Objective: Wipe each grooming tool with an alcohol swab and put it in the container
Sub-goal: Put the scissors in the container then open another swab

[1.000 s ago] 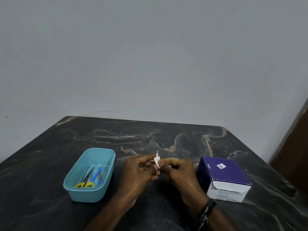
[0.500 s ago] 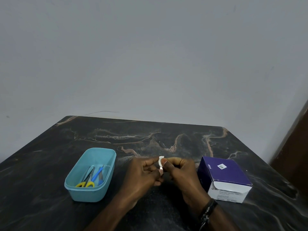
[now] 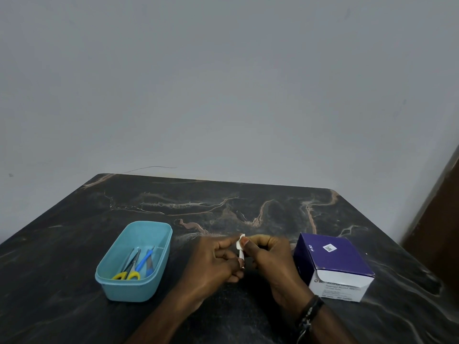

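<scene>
My left hand (image 3: 213,259) and my right hand (image 3: 268,259) meet above the middle of the dark marbled table (image 3: 248,204). Both pinch a small white alcohol swab (image 3: 240,247) between thumbs and fingertips; it is folded and mostly hidden by my fingers. To the left stands a light blue plastic container (image 3: 116,286). Inside it lie yellow-handled scissors (image 3: 126,275), a blue-handled tool (image 3: 144,260) and other thin metal grooming tools.
A purple and white box of alcohol swabs (image 3: 332,264) sits just right of my right hand. A grey wall rises behind the table's far edge. A brown panel (image 3: 437,219) stands at the far right. A dark bracelet circles my right wrist.
The swab stood up as a white point between my fingertips a second ago. Now it is bent and squeezed lower between both hands, which have hardly shifted.
</scene>
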Available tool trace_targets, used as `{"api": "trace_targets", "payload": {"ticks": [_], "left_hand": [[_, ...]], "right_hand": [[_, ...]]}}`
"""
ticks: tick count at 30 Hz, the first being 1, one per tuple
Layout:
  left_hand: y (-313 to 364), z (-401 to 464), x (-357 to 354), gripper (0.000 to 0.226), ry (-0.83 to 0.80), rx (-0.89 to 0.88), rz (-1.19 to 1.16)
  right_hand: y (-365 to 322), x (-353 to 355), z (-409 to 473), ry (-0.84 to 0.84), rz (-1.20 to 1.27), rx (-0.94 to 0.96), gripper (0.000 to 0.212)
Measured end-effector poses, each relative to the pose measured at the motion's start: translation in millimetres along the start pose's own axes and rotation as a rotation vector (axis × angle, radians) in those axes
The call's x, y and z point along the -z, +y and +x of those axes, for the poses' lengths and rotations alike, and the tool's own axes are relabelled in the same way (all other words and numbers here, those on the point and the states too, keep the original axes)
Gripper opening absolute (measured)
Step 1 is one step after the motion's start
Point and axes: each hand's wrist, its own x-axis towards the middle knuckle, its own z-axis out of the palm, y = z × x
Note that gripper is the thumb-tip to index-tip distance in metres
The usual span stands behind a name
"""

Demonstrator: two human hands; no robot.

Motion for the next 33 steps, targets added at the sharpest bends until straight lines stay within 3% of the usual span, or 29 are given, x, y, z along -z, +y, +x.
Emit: {"api": "trace_targets", "payload": {"ticks": [6, 14, 21, 33], "left_hand": [[-1.8, 2.9, -0.4, 0.051, 0.102, 0.0, -0.02], [1.4, -1.4, -2.9, 0.061, -0.004, -0.016, 0.046], [3.3, -0.6, -1.6, 0.064, 0.05, -0.04, 0.053], [-1.1, 1.9, -6.1, 0.038, 0.161, -0.037, 0.047]], "right_hand": [[-0.1, -0.3, -0.1, -0.063, -0.015, -0.017, 0.02], [0.6, 0.1, 1.2, -0.029, 0.021, -0.043, 0.022], [-1.2, -2.1, 0.2, -0.038, 0.017, -0.053, 0.021], [-4.4, -3.3, -1.4, 0.036, 0.011, 0.047, 0.018]]}}
